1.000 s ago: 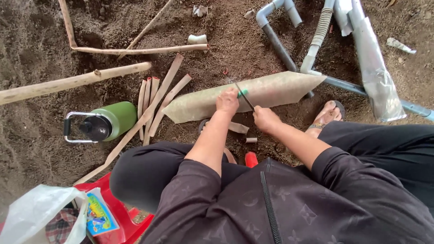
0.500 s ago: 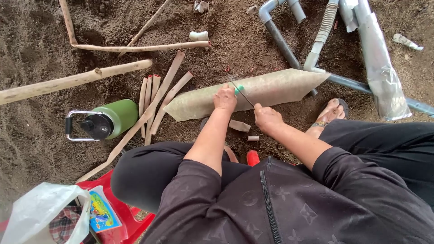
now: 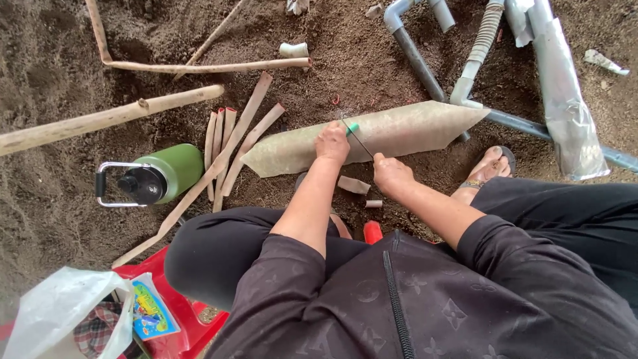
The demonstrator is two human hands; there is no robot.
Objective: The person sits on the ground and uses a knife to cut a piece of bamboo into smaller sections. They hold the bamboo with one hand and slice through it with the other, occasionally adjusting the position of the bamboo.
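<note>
Left hand (image 3: 332,142): closed on green-handled knife (image 3: 357,135), pressing sheath (image 3: 372,136). Right hand (image 3: 391,173): fingers curled at blade's near end; grip unclear.

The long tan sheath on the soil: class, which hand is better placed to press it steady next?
Probably the left hand: it rests on the tan sheath, beside the green-handled tool. The right hand sits nearer the body, off the sheath.
</note>
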